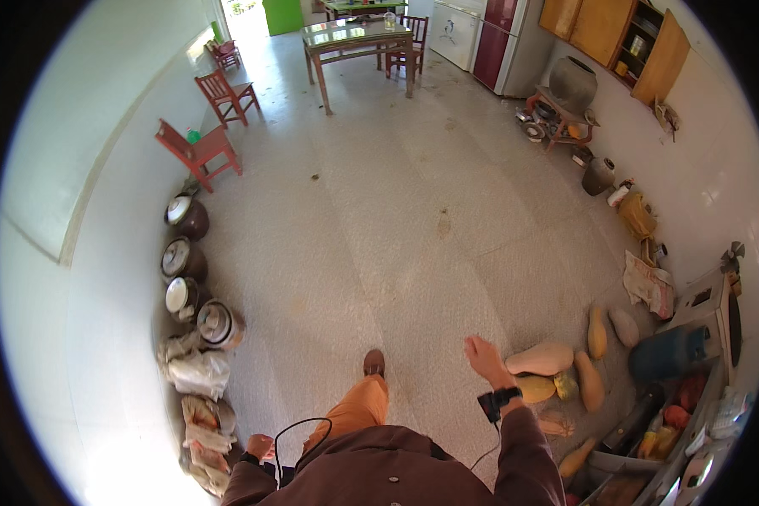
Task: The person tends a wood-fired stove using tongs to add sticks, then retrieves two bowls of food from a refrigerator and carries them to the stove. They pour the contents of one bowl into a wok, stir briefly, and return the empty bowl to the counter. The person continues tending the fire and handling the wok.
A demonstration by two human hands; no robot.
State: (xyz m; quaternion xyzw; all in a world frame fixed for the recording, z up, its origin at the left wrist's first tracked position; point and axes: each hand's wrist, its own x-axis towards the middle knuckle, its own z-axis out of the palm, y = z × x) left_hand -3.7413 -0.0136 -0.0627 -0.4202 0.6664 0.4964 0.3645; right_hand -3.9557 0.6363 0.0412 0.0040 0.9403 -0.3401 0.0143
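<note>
My right hand [486, 362] hangs out in front of me over the floor, its fingers curled together and nothing visible in them. A black strap with a small device [498, 403] sits on that wrist. Closest to this hand is a pale, long squash [541, 359] on the floor, with a yellow squash [536, 389] beside it. Low at my left side is my left hand [261, 446], small and partly turned away; its fingers are hard to make out. A black cable [294, 422] loops beside it. One brown shoe [374, 363] shows ahead of me.
Lidded jars [218, 324] and plastic bags [199, 373] line the left wall, with red chairs [212, 152] beyond. A table [357, 35] stands ahead. Along the right are a big clay pot [572, 85], a blue gas cylinder [667, 353], more squashes [589, 379] and a compartmented bin [626, 465].
</note>
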